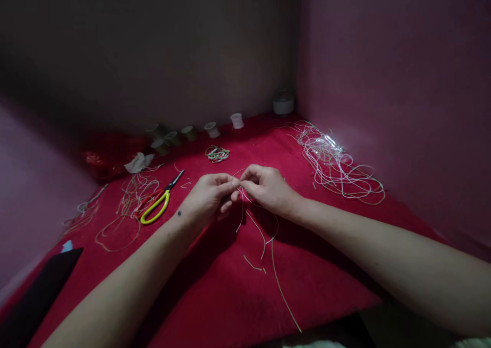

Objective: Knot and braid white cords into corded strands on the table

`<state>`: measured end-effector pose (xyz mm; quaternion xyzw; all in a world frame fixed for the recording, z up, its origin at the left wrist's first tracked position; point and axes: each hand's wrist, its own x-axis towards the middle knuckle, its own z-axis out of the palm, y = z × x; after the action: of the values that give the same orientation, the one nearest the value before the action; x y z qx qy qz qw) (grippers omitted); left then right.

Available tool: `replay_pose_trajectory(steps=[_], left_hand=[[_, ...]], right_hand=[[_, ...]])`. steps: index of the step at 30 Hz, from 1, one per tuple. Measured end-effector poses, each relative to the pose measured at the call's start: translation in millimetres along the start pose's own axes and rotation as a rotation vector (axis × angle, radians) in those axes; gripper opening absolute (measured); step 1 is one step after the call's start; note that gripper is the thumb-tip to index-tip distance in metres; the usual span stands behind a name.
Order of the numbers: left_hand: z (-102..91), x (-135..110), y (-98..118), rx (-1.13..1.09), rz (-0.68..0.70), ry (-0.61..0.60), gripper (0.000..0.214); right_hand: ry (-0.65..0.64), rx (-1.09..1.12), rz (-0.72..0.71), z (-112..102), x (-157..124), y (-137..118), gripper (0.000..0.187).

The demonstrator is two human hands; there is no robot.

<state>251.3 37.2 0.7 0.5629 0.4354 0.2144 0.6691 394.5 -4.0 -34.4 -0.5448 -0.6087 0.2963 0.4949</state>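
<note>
My left hand [209, 197] and right hand [268, 187] meet fingertip to fingertip, both pinched tight on a thin pale cord [264, 239] just above the red velvety cloth [215, 292]; its loose ends trail down towards me. Yellow-handled scissors [158, 206] lie just left of my left hand. A small green-and-white coil [218, 154] sits beyond my fingers, and a big tangle of pale cord [337, 166] lies off to the right.

The red cloth [215, 286] looks matt and velvety. The thin cord [264, 243] looks smooth. The scissors [161, 202] have glossy yellow plastic handles and metal blades.
</note>
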Motion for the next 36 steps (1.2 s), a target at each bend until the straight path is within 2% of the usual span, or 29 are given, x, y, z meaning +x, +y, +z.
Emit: replay_pose_trajectory(steps=[6,9,11,15,19,23,28,31,36], left_hand=[[1.4,0.3,-3.6,0.115,0.044,0.030,0.019],[1.7,0.4,-4.4,0.122,0.037,-0.014,0.020],[1.5,0.6,-4.3,0.114,0.030,-0.050,0.020],[0.7,0.9,-3.7,0.070,0.090,-0.062,0.019],[0.1,0.3,-3.9,0.128,0.161,-0.091,0.039],[1.4,-0.8,-4.5,0.184,0.189,-0.075,0.040],[6.1,-3.4,-3.1,0.235,0.222,0.035,0.017],[7.7,-4.0,-2.9,0.262,0.224,0.060,0.017],[6.9,-3.6,-5.2,0.217,0.254,0.029,0.021]], right_hand=[[-0.032,-0.321,-0.134,-1.6,-4.0,1.0,0.013],[-0.051,-0.469,-0.176,-0.9,-5.3,3.9,0.013],[-0.036,-0.490,-0.188,-1.0,-5.5,4.7,0.012],[0.005,-0.254,-0.132,-2.5,-5.0,2.0,0.011],[-0.047,0.145,0.007,-2.2,-2.7,-0.3,0.007],[-0.110,0.478,0.165,1.9,0.1,2.9,0.005],[-0.109,0.636,0.265,5.0,0.2,3.6,0.003],[-0.097,0.676,0.315,4.2,-1.1,0.3,0.003],[-0.117,0.712,0.351,4.2,-1.8,-1.8,0.006]])
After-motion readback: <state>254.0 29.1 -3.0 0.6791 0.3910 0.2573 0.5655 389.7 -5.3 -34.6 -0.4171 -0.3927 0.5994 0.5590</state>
